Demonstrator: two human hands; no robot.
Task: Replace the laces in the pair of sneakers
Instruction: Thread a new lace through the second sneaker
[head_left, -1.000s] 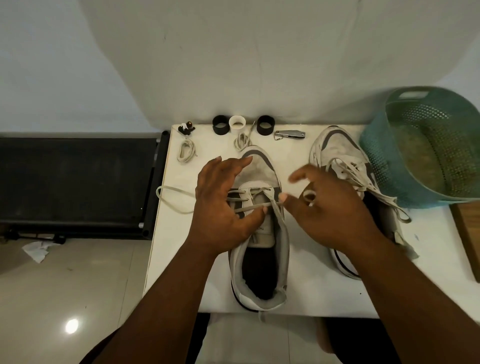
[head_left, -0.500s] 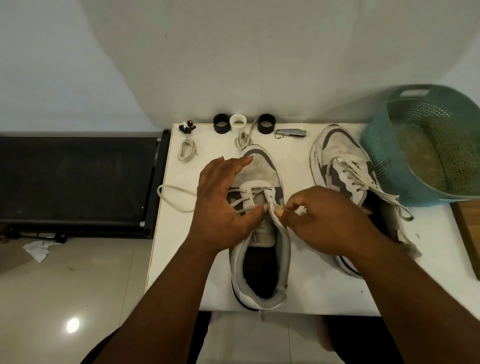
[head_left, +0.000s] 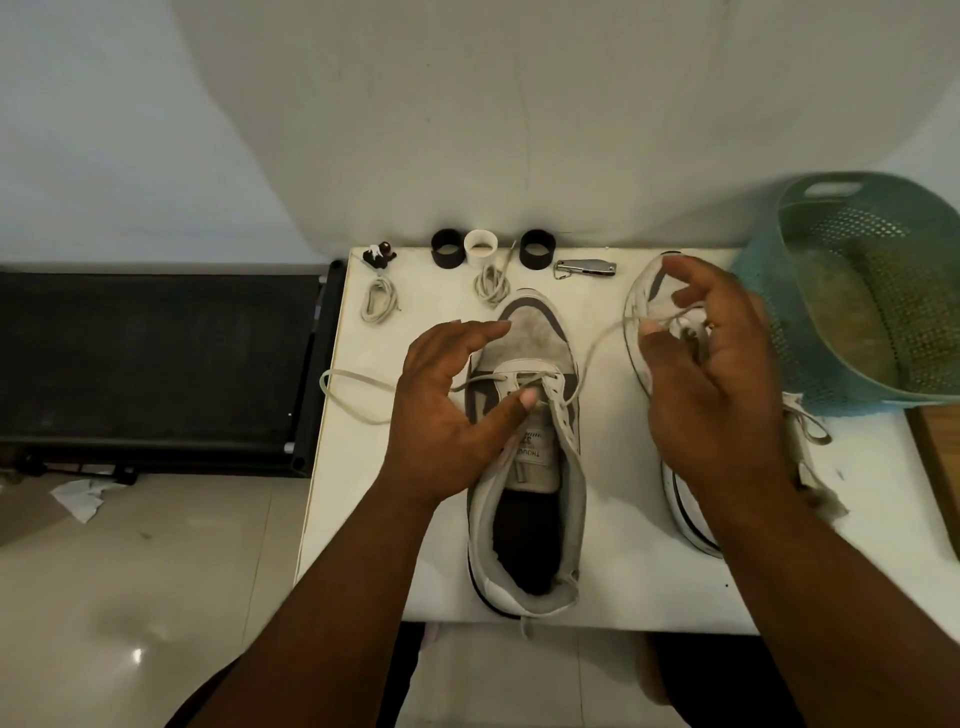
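Grey suede covers the toe of the middle sneaker (head_left: 524, 426), which lies on the white table (head_left: 623, 582) with the toe to 12 o'clock, so the eyelets face the person. The left hand (head_left: 441, 415) is spread over the shoe; its thumb presses on the lace (head_left: 597, 353) at the lowest eyelets, I think to keep the shoe and the crossing from slipping. The right hand (head_left: 711, 374), at 2 o'clock from the shoe, pinches the free end between thumb and fingers and holds it raised, so the lace runs from the eyelets up to the grip. The other end loops at 9 o'clock over the table edge. The second sneaker (head_left: 649, 322) lies under the right hand, with its laces in.
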